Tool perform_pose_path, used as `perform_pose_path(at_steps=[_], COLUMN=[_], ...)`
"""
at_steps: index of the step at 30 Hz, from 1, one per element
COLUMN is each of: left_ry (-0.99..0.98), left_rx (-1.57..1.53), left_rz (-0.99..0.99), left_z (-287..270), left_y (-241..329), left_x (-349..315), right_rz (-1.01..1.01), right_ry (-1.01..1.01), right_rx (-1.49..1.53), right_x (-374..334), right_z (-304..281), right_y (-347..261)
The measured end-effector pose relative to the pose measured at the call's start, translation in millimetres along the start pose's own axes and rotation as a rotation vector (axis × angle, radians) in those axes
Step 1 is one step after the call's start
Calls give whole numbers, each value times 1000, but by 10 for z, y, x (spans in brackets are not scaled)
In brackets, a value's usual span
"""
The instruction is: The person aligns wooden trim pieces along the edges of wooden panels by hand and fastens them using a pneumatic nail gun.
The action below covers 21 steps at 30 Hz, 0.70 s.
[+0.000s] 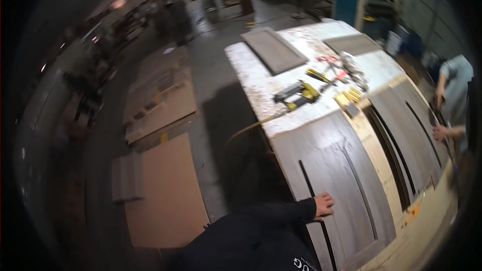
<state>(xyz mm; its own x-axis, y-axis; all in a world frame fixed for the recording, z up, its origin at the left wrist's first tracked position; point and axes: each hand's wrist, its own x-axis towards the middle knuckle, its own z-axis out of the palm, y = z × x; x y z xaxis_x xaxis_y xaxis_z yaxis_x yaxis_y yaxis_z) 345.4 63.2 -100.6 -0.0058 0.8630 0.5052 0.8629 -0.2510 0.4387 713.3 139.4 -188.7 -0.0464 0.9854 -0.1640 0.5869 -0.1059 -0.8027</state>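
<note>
My left hand [324, 207] rests on a grey-brown wood cabinet door panel [346, 170], with its fingers a little bent and apart. It lies across a long dark strip [306, 175] along the panel's left side, which passes under the hand. I see nothing gripped in the fingers. A second dark line [362, 190] runs down the panel's right half. My right hand is out of view. On the table beyond the panel lies a yellow and black nail gun [297, 95] with a hose attached.
Across the worktable [246, 78], a co-worker's hands [440, 133] touch another grey-brown panel [401, 120]. Yellow blocks [347, 98], a framed panel [275, 50] and an orange tool [412, 216] lie about. Cardboard sheets [163, 190] and a stacked pallet [163, 103] stand left.
</note>
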Motion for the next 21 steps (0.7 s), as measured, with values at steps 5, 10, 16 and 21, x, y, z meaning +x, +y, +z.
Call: perform_pose_path(at_steps=[5,10,16,21], left_ry=[-11,-57,-252,-418], left_rx=[10,38,90,142], left_rz=[-92,-159,-219,-261], left_z=[14,73,134,155], left_y=[107,138,150,119], left_x=[110,197,256,314], right_rz=[52,149,89,50], right_ry=[-6,-137,-101,72], right_rx=[49,77,18,-89], right_x=[-157,-39,-272,-368], right_z=[-103,-301,-389,-360], right_y=[840,1348,962,704])
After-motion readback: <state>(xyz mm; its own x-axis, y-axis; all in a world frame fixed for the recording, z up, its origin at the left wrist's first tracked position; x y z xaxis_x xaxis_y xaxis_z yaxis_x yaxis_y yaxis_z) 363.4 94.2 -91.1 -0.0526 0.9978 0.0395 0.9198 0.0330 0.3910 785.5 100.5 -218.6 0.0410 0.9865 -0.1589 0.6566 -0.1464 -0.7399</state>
